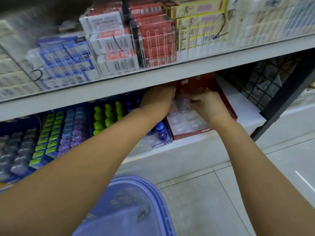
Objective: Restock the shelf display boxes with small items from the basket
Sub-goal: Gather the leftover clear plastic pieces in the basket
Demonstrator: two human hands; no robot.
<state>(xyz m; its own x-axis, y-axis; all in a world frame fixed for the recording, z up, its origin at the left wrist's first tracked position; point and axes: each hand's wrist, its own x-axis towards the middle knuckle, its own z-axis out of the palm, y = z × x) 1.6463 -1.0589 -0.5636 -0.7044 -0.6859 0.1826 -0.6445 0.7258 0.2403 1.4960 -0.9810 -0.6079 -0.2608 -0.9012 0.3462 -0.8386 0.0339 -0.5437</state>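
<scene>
1. Both hands are working inside the red display box (228, 106), which is sitting on the lower shelf (196, 143), directly beneath the front edge of the upper shelf (153, 77).
2. A clear plastic tray (185, 121) is lying inside this box, and I am reading its near cavities as empty.
3. The left hand (158, 97) is lying over the far left part of the tray. Its fingers are hiding behind the back of the hand, so I cannot tell whether they are apart or gripping anything.
4. The right hand (208, 104) is lying over the far right part. Its fingers (193, 101) are curling together and pinching the clear plastic at the tray's raised far portion. Blur is preventing me from telling whether that is the tray itself or a separate item.
5. The basket (136, 201), lavender-blue, is standing on the floor (213, 193) in front of the shelving, between the two forearms.
6. Just left of the red box, a blue display box (166, 143) is holding one blue bottle (161, 132). Further left, green bottles (105, 119) are standing in rows.
7. On the upper shelf, stacked packs (117, 53) are sitting behind clear dividers.
</scene>
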